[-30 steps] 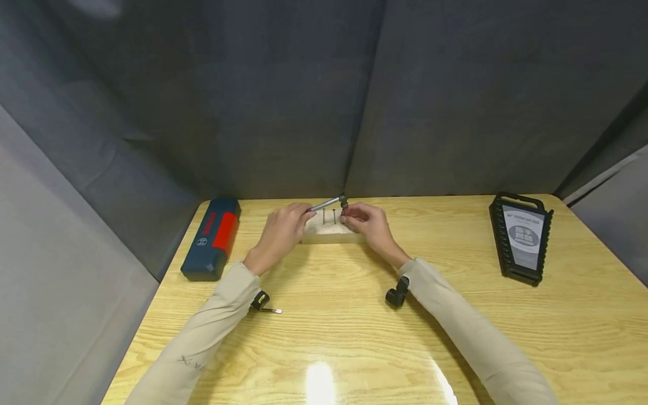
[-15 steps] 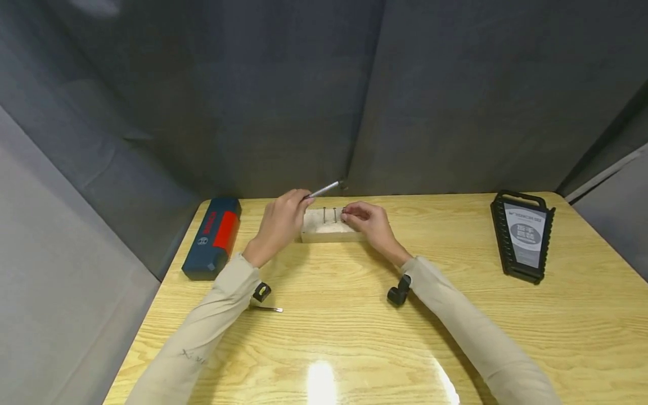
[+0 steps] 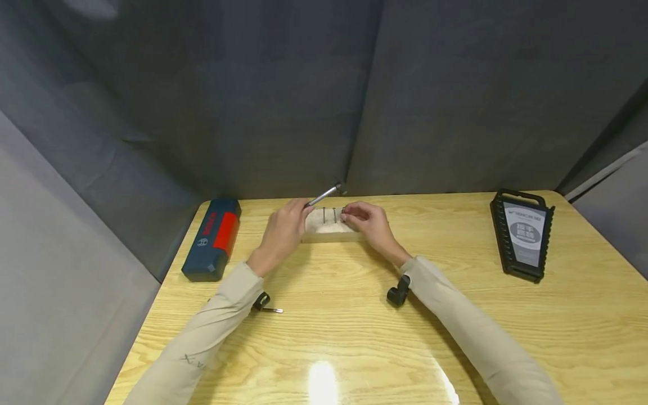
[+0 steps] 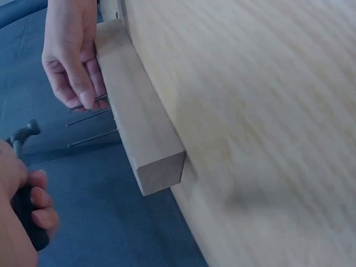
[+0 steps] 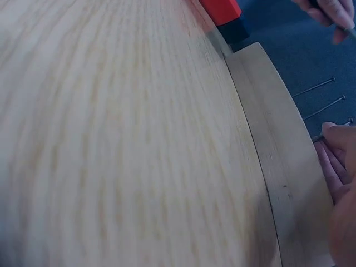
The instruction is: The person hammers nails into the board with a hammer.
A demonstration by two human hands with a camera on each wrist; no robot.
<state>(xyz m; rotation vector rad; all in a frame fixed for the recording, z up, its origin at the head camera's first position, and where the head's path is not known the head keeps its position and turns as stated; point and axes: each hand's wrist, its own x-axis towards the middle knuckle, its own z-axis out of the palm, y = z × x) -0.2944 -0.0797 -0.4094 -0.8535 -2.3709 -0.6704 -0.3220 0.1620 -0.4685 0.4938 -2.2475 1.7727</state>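
Observation:
My left hand (image 3: 283, 228) grips a small hammer (image 3: 326, 194) by its dark handle (image 4: 28, 219). The hammer's head (image 4: 25, 132) is up in the air, above and behind a pale wooden block (image 3: 331, 238). Two nails stand upright in the block's top, one on the left (image 3: 324, 215) and one in the middle (image 3: 334, 215). At the right end of this row, my right hand (image 3: 370, 223) pinches a third nail (image 5: 349, 122) between thumb and fingers, close to the block. Its fingers hide most of that nail's shank.
On the left of the wooden table (image 3: 349, 315) lies a blue and red Bosch case (image 3: 210, 239). A black wrench rack (image 3: 522, 236) with a printed card lies on the right. Beside the left sleeve is a thin metal-tipped piece (image 3: 273, 310). Dark curtain (image 3: 283, 112) hangs behind the table.
The hammer's head has risen from just over the third nail, then come down slightly, the left hand tilting with it. My right hand keeps its pinch in the same place.

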